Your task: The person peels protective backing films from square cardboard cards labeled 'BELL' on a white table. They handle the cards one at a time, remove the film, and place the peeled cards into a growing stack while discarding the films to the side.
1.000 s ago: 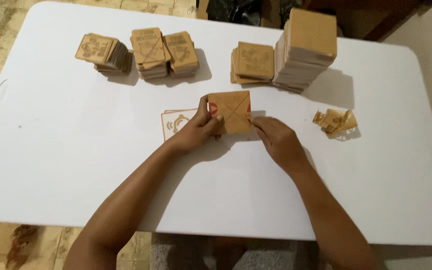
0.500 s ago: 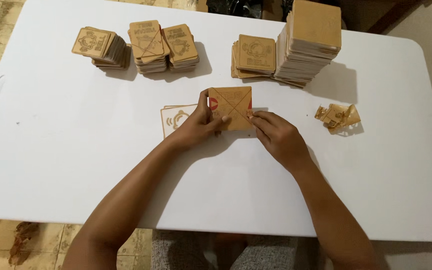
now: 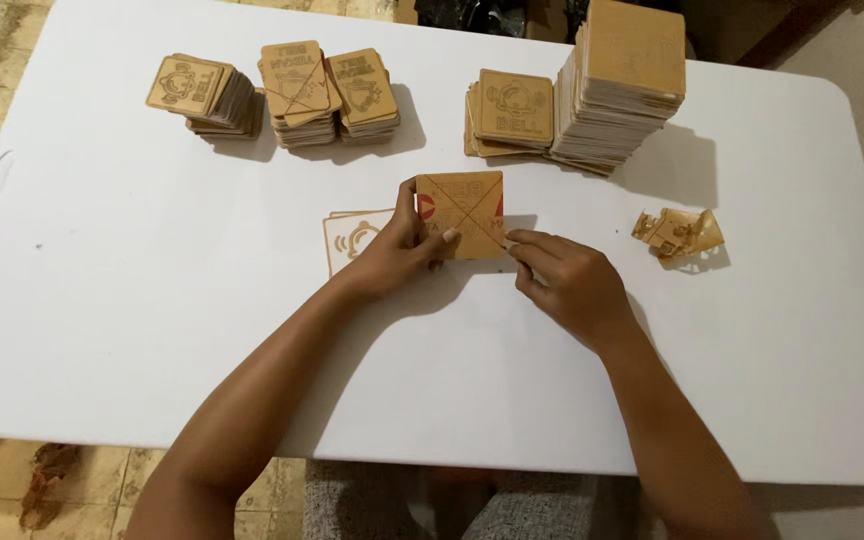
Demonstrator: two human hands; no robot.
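My left hand [image 3: 397, 250] holds a brown square wooden tile [image 3: 460, 214] by its left edge, tilted up off the white table [image 3: 132, 300]. The tile is engraved with a cross and a red patch shows at its left side. My right hand [image 3: 564, 280] pinches the tile's lower right corner with fingertips. Under my left hand lies a pale tile [image 3: 352, 238] with an engraved bell figure, flat on the table.
Three low stacks of engraved tiles [image 3: 297, 92] sit at the back left. A short stack [image 3: 512, 112] and a tall stack [image 3: 622, 85] stand at the back right. Crumpled peeled brown film [image 3: 680, 232] lies to the right.
The tile and both hands stay in nearly the same place. My right fingertips have shifted slightly along the tile's lower right corner.
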